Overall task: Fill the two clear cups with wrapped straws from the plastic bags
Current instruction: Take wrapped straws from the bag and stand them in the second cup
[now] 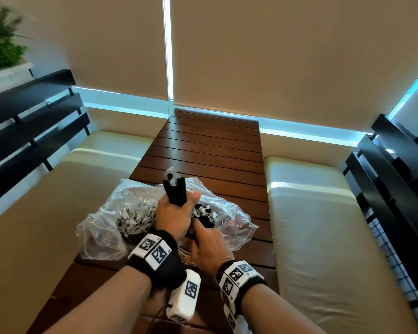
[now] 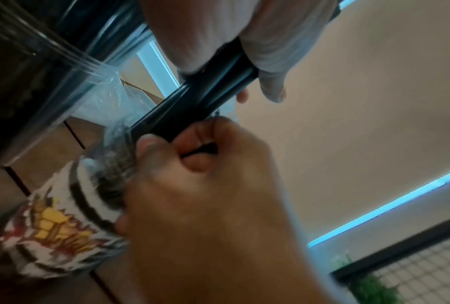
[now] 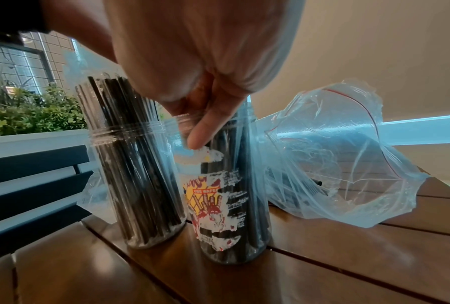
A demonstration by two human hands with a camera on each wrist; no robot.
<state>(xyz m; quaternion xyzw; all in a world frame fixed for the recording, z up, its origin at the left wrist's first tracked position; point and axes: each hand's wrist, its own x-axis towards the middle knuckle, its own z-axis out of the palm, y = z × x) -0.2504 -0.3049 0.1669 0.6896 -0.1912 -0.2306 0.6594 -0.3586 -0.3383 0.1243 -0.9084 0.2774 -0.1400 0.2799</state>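
Your left hand point(image 1: 173, 213) grips a bundle of thin black wrapped straws point(image 1: 176, 190); your right hand point(image 1: 206, 251) pinches straws at the labelled clear cup point(image 3: 228, 207). Second ribbed clear cup point(image 3: 138, 174) stands packed beside it near the slatted wooden tabletop's point(image 1: 215, 150) near edge, crinkled plastic bags point(image 3: 335, 156) behind.

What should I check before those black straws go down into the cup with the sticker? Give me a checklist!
1. The left hand grips the bundle of black wrapped straws firmly: ok.
2. The right hand is curled round the bundle's lower end at the cup's mouth: ok.
3. The clear plastic cup with the red-and-yellow label stands upright on the brown slatted wooden table: ok.
4. Room left in that cup: cannot tell; it already holds many straws.
5. The plain clear plastic cup beside it is upright and packed with straws: ok.
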